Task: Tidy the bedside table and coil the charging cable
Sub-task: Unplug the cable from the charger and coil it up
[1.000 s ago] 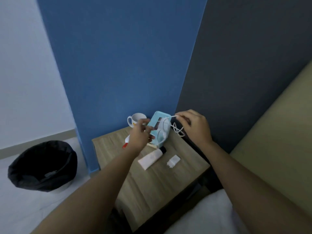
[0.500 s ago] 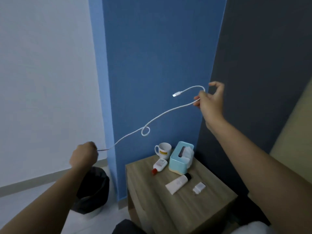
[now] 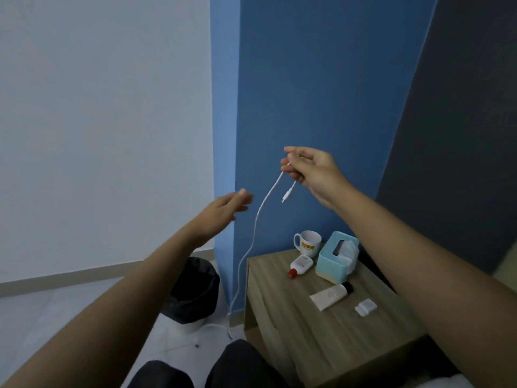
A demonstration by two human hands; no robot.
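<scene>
both arms extended forward. right grip (image 3: pixel 313 170) raised, fingertips pinching thin white charging cable (image 3: pixel 256 219) near its end. left grip (image 3: pixel 223 211) lower, fingers straight, just beside cable, apart.

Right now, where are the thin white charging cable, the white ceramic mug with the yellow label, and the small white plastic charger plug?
Thin white charging cable (image 3: pixel 255 225): head view, middle of the hanging strand.
White ceramic mug (image 3: pixel 308 245): head view, its yellow label.
Small white plastic charger plug (image 3: pixel 366 307): head view, its top face.
</scene>
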